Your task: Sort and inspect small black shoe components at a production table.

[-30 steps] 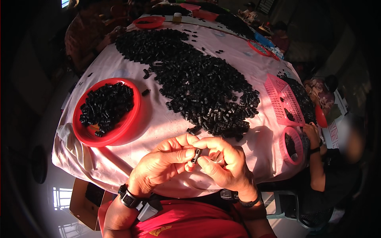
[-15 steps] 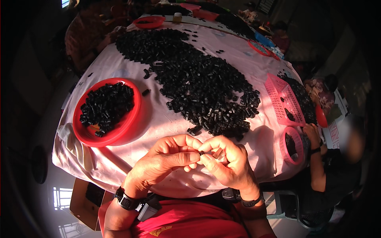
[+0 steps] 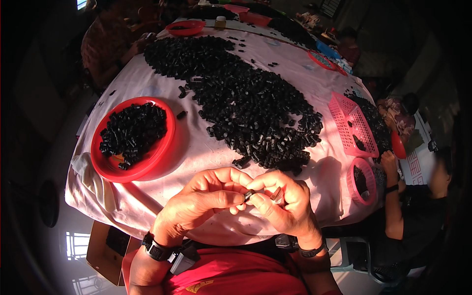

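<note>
In front of the pile, over the near part of the cloth, my two hands meet. A small black cylindrical part [image 3: 249, 194] is pinched between their fingertips. My left hand [image 3: 209, 194] grips it with thumb and fingers. From the other side, my right hand [image 3: 285, 201] has its thumb and forefinger closed at the part. A thin, flat, shiny piece [image 3: 277, 195] juts from between the right fingers; its kind is unclear. Just beyond lies a large heap of similar black parts [image 3: 246, 108]. To the left, a red round basin [image 3: 169, 140] contains many more of them.
A pale pink cloth [image 3: 206, 152] covers the table. Right of the heap stand a pink perforated basket [image 3: 339, 118] and a round pink basket [image 3: 350, 179]. A co-worker's hand [image 3: 388, 162] is near them. An open cardboard box [image 3: 96, 246] sits below the table's left edge.
The black part now shows more between my fingertips. My right fingers have shifted slightly, and the flat piece stands more upright. The co-worker at the right has moved a little.
</note>
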